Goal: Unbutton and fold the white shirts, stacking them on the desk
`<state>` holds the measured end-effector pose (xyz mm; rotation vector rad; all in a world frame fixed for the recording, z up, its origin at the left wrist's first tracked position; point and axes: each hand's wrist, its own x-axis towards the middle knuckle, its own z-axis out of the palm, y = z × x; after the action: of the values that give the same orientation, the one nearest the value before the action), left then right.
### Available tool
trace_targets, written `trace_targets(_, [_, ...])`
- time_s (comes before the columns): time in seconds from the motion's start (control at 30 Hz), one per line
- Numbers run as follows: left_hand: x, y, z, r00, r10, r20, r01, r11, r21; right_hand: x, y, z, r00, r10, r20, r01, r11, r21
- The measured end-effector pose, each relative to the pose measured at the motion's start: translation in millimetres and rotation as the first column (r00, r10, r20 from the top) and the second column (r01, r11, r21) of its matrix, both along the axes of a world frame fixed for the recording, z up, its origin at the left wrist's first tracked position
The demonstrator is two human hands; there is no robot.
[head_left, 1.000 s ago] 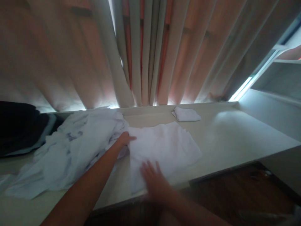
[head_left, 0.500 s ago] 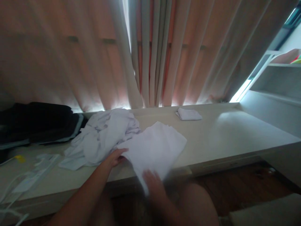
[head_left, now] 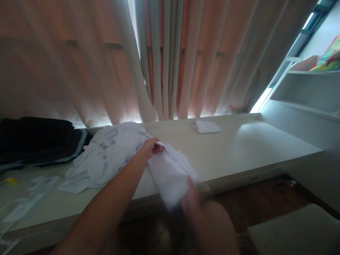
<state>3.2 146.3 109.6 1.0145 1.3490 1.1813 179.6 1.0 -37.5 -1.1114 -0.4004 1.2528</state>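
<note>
A white cloth [head_left: 171,173] hangs over the front edge of the table, with several creases along its right side. My left hand [head_left: 153,147] pinches its upper left corner, fingers closed on the fabric. At the cloth's lower right edge is my right hand [head_left: 192,198], smeared by motion; whether its fingers grip the fabric cannot be made out. Beside the cloth, to the left, lies a crumpled heap of white fabric [head_left: 106,156]. A small folded white cloth [head_left: 207,126] rests farther back on the table, to the right.
Dark folded clothes [head_left: 37,141] are stacked at the far left. In front of them lie a clear plastic bag [head_left: 32,200] and a yellow bit [head_left: 11,181]. Curtains [head_left: 170,63] hang behind the pale table [head_left: 233,152]. Shelves [head_left: 305,85] stand right; a light seat [head_left: 292,230] is below.
My left hand has moved up and right, carrying the cloth's corner over, so the cloth looks narrower and doubled. My right hand has shifted right along its edge. The view has turned slightly right.
</note>
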Motion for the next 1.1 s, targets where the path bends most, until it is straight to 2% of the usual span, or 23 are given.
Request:
trace_targets(0.03, [18.9,14.1,-3.9,0.999,-0.029,-0.038,0.029,0.999,-0.018,6.3,9.2,-0.2,0.998,-0.039,-0.046,0.038,0.999,-0.017])
trace_targets(0.13, [69.0,49.6,-24.8,0.979,-0.112,-0.171,0.102,0.993,-0.065,25.5,33.7,-11.5,0.995,-0.096,-0.006,0.096,0.994,-0.043])
trace_targets(0.23, [92.8,67.3,-56.3,0.924,-0.166,-0.344,0.155,0.986,-0.057,49.5,46.3,-33.2,0.985,-0.148,0.086,0.155,0.984,-0.088])
trace_targets(0.3, [89.5,66.9,-80.5,0.862,-0.170,-0.477,0.187,0.982,-0.012,68.6,46.8,-45.3,0.964,-0.199,0.178,0.223,0.967,-0.123])
trace_targets(0.37, [73.2,58.0,-105.3,0.778,-0.156,-0.609,0.233,0.971,0.050,86.0,44.7,-50.0,0.925,-0.264,0.273,0.310,0.940,-0.142])
trace_targets(0.43, [49.4,44.9,-129.6,0.677,-0.143,-0.722,0.306,0.947,0.101,96.3,44.5,-46.5,0.854,-0.277,0.440,0.334,0.941,-0.055])
trace_targets(0.47, [36.5,38.5,-141.2,0.625,-0.147,-0.767,0.352,0.930,0.108,97.6,46.3,-42.7,0.774,-0.244,0.584,0.277,0.960,0.033])
trace_targets(0.5, [23.9,33.2,-152.3,0.575,-0.151,-0.805,0.392,0.914,0.109,96.4,49.7,-38.3,0.638,-0.188,0.747,0.153,0.981,0.117])
trace_targets(0.53, [12.2,29.5,-162.7,0.528,-0.153,-0.836,0.424,0.900,0.104,93.0,54.4,-34.1,0.439,-0.123,0.890,-0.028,0.988,0.150])
trace_targets(0.57, [1.8,27.8,-172.2,0.487,-0.150,-0.861,0.446,0.890,0.097,88.2,60.2,-30.8,0.206,-0.061,0.977,-0.214,0.971,0.106])
trace_targets(0.6, [-7.1,27.9,-180.8,0.451,-0.146,-0.880,0.463,0.882,0.090,82.8,66.8,-28.9,-0.006,-0.003,1.000,-0.352,0.936,0.001])
trace_targets(0.63, [-14.3,29.6,-188.4,0.422,-0.144,-0.895,0.476,0.875,0.083,77.5,73.7,-28.7,-0.156,0.060,0.986,-0.422,0.898,-0.121])
trace_targets(0.67, [-20.0,32.4,-195.1,0.398,-0.144,-0.906,0.488,0.870,0.076,73.0,80.4,-30.1,-0.255,0.126,0.959,-0.450,0.862,-0.233])
trace_targets(0.73, [-27.2,39.7,-205.2,0.370,-0.150,-0.917,0.508,0.859,0.064,67.2,91.7,-36.4,-0.345,0.233,0.909,-0.444,0.812,-0.377])
trace_targets(0.83, [-31.3,49.8,-211.8,0.371,-0.156,-0.915,0.517,0.854,0.064,65.0,100.8,-47.0,-0.354,0.278,0.893,-0.416,0.808,-0.417])
trace_targets(0.93, [-33.1,52.8,-206.7,0.420,-0.146,-0.896,0.505,0.858,0.097,66.8,99.7,-51.5,-0.305,0.265,0.915,-0.404,0.834,-0.376])
trace_targets(0.97, [-33.9,49.9,-202.6,0.446,-0.135,-0.885,0.491,0.863,0.116,68.0,97.1,-52.0,-0.262,0.264,0.928,-0.405,0.843,-0.354])
trace_targets(1.03, [-35.9,34.1,-193.1,0.512,-0.084,-0.855,0.423,0.891,0.166,70.7,88.7,-53.0,-0.095,0.254,0.963,-0.388,0.881,-0.271])
trace_targets(1.1, [-37.6,1.3,-185.6,0.580,0.000,-0.814,0.303,0.928,0.216,72.4,76.8,-55.2,0.090,0.222,0.971,-0.330,0.927,-0.181])
